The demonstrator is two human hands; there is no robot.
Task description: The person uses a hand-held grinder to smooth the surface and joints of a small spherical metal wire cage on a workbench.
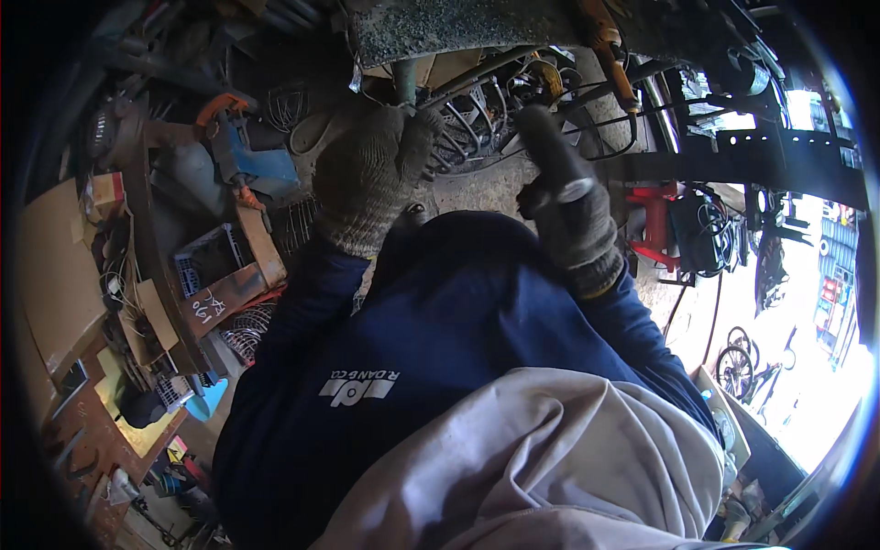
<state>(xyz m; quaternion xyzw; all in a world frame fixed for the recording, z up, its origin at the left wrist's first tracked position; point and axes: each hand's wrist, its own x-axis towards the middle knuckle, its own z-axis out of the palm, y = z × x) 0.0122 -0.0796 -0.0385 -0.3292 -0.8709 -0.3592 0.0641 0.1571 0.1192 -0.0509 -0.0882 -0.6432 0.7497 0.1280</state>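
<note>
Both my hands wear dark, worn knit gloves and are raised in front of my body. My left hand (362, 183) is closed, its thumb side up, near the edge of the worktable (458, 27). Whatever lies inside its fingers is hidden. My right hand (582, 229) is wrapped around a dark cylindrical piece (548, 147) with a shiny round end facing me. The piece slants away toward the table, and its kind is unclear. On the floor beyond and between the hands lies a tangle of metal coils and cables (477, 124).
An orange power tool (610, 55) with a black cord hangs at the table's right side. To the left is a blue-and-orange clamp-like tool (247, 151) beside a crate (211, 257). A red stand (655, 225) is at right; a bicycle (742, 367) stands in bright light farther off.
</note>
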